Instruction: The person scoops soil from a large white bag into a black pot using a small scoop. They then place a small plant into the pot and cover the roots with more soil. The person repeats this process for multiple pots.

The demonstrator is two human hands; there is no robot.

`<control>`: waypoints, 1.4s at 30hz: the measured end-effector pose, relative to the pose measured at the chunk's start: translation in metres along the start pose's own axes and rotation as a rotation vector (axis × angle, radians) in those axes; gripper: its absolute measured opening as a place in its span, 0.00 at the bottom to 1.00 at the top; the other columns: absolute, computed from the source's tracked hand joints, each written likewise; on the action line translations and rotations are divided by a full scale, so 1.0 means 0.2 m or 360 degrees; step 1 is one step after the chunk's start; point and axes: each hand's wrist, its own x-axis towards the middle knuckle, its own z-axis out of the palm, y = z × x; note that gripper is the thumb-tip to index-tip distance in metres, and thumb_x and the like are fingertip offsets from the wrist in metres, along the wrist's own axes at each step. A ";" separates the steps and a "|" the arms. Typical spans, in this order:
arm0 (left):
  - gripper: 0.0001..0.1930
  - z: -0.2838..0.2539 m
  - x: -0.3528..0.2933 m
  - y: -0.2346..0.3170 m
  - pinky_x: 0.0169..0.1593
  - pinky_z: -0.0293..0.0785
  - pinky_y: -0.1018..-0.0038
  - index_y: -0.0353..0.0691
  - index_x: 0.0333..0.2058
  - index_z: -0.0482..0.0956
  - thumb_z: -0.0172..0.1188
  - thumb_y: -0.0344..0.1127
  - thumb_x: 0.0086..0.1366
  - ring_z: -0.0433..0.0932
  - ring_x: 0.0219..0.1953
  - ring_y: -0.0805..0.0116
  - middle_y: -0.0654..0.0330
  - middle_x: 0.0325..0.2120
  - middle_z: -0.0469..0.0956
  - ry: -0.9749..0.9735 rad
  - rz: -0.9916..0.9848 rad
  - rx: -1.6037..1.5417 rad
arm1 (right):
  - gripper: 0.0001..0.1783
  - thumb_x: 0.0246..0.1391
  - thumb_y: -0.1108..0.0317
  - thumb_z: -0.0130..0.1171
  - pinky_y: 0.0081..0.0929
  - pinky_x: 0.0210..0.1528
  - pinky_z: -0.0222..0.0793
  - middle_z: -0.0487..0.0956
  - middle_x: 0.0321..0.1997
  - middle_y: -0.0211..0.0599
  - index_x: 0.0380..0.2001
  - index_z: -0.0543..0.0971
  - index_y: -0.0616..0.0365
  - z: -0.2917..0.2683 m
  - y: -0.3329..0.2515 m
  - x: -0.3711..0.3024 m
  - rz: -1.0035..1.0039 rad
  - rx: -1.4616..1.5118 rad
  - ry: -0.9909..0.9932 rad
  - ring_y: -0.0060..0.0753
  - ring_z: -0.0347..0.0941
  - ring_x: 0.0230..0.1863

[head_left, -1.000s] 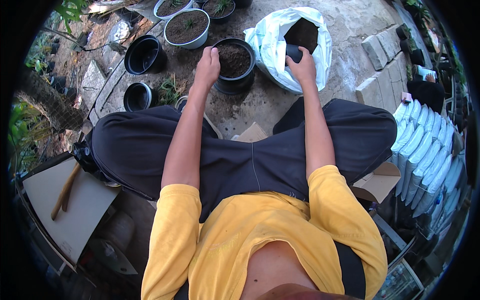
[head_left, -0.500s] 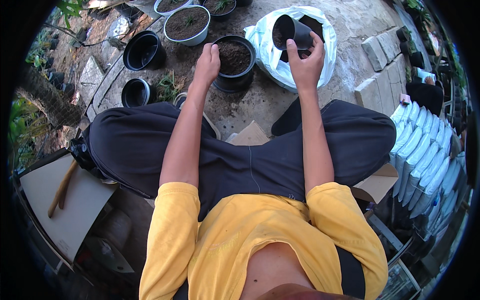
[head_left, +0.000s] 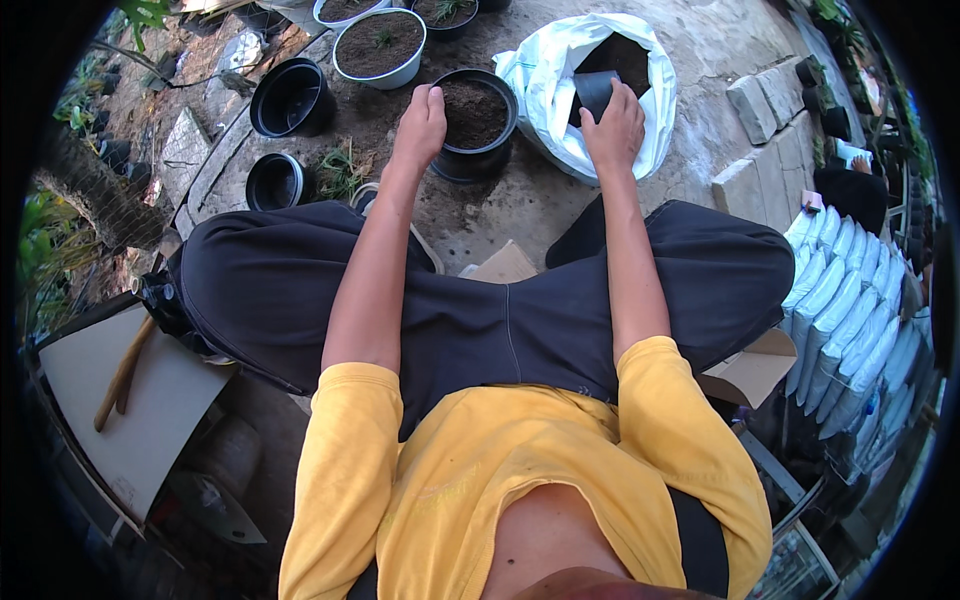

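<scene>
My left hand [head_left: 420, 128] grips the left rim of a round black plant pot [head_left: 474, 165], which stands on the ground with dark soil [head_left: 472, 112] in it. To its right is a white plastic sack [head_left: 652, 135], its mouth wide open, holding dark soil [head_left: 617, 58]. Inside the sack's mouth, my right hand [head_left: 614, 132] is closed around a small black pot [head_left: 596, 92]. That pot is tilted, its rim down toward the soil; what it contains is hidden.
Two black pots, one larger [head_left: 292, 97] and one smaller [head_left: 276, 183], stand at the left. White pots of soil with small plants [head_left: 378, 45] are at the back. Concrete blocks [head_left: 750, 185] and stacked white packets [head_left: 840, 300] lie to the right. Cardboard [head_left: 503, 265] lies between my legs.
My right hand has lowered the small black pot into the sack and turned its opening out of sight. My left hand stays at the soil-filled pot's rim.
</scene>
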 end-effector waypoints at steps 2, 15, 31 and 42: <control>0.22 0.00 0.00 -0.02 0.54 0.70 0.53 0.36 0.52 0.70 0.40 0.49 0.77 0.74 0.53 0.35 0.35 0.46 0.77 0.0008 0.0021 0.0001 | 0.41 0.47 0.60 0.72 0.48 0.65 0.61 0.68 0.65 0.48 0.64 0.66 0.54 0.09 0.06 -0.04 -0.0010 -0.0043 -0.0149 0.53 0.64 0.66; 0.21 0.00 0.02 -0.03 0.54 0.70 0.52 0.36 0.51 0.70 0.40 0.48 0.77 0.75 0.51 0.34 0.34 0.45 0.77 0.0005 0.0045 -0.0006 | 0.39 0.50 0.49 0.67 0.46 0.64 0.64 0.73 0.58 0.56 0.61 0.68 0.56 0.03 0.02 0.03 0.0545 0.0349 -0.0225 0.57 0.68 0.62; 0.21 -0.01 0.01 0.00 0.53 0.70 0.53 0.36 0.50 0.71 0.40 0.48 0.77 0.75 0.51 0.35 0.36 0.44 0.78 -0.0004 0.0021 -0.0006 | 0.42 0.46 0.58 0.73 0.44 0.62 0.64 0.68 0.63 0.45 0.63 0.67 0.53 -0.28 -0.43 -0.11 -0.0746 0.0692 0.0309 0.50 0.66 0.62; 0.21 0.00 0.00 -0.01 0.53 0.70 0.52 0.36 0.51 0.70 0.39 0.48 0.77 0.75 0.51 0.34 0.35 0.45 0.77 0.0000 0.0018 0.0024 | 0.41 0.46 0.60 0.72 0.48 0.65 0.61 0.68 0.65 0.46 0.63 0.67 0.53 0.08 0.06 -0.03 -0.0037 -0.0037 -0.0048 0.52 0.64 0.66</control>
